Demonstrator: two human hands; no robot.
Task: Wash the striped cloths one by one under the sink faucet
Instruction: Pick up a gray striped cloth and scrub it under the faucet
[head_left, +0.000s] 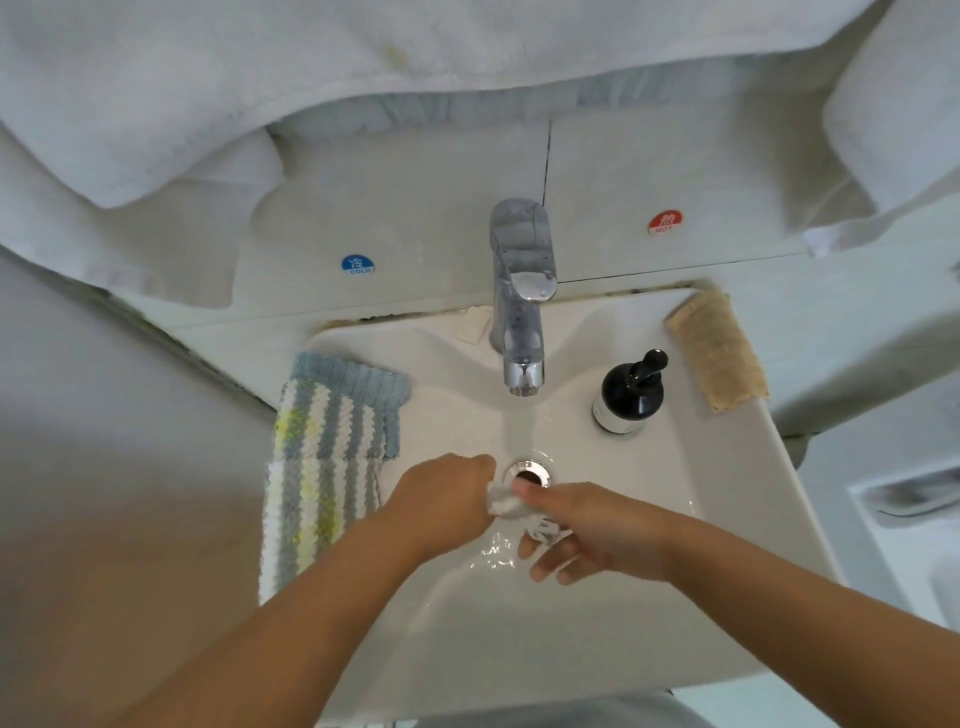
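A wet, bunched cloth (506, 503) sits between my two hands in the white sink basin (597, 639), just in front of the drain (529, 473). My left hand (447, 499) grips its left end with curled fingers. My right hand (587, 530) pinches its right end under the thumb, the other fingers spread below. Water runs from the chrome faucet (521, 312) down toward the drain. Striped cloths (322, 467) in grey, white and yellow lie stacked on the sink's left rim, with a blue one underneath.
A black pump bottle (631, 395) stands on the right of the sink, with a beige cloth (717, 353) at the back right corner. White towels (208, 104) hang above. Cold (358, 264) and hot (665, 222) stickers mark the wall behind the faucet.
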